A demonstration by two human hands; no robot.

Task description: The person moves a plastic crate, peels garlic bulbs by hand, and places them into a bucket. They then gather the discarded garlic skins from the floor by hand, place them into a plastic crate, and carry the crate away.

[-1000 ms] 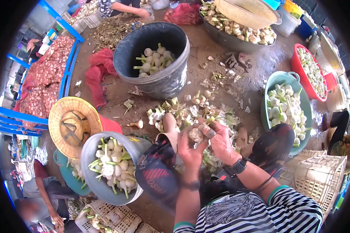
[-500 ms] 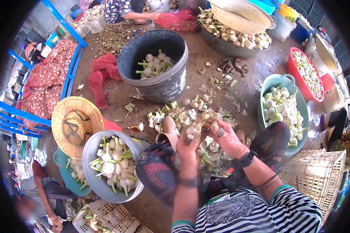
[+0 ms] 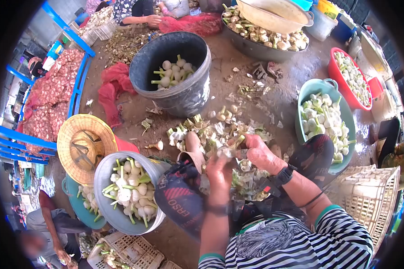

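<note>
Between my hands is a garlic bulb (image 3: 226,152) with a stubby green stem and loose papery skin. My left hand (image 3: 219,172) is closed around the bulb from below and left. My right hand (image 3: 263,154) is curled at the bulb's right side, fingers pinched on its skin by the stem; the exact grip is blurred. Below and ahead of both hands lies a heap of garlic peelings (image 3: 249,172) between my feet. A grey bucket (image 3: 104,197) of peeled garlic stands left of my knee. A large dark bucket (image 3: 188,96) holding several peeled bulbs stands ahead.
A green basin (image 3: 303,130) and a red basin (image 3: 334,78) of garlic are on the right. A wide pan (image 3: 251,51) of unpeeled bulbs is at the back. Also around me are a straw hat (image 3: 83,134), a plastic crate (image 3: 386,201), red netting (image 3: 112,89) and other people.
My right hand has turned and curled in toward the bulb, its thumb now hidden. The left hand still holds the bulb. The view has shifted slightly.
</note>
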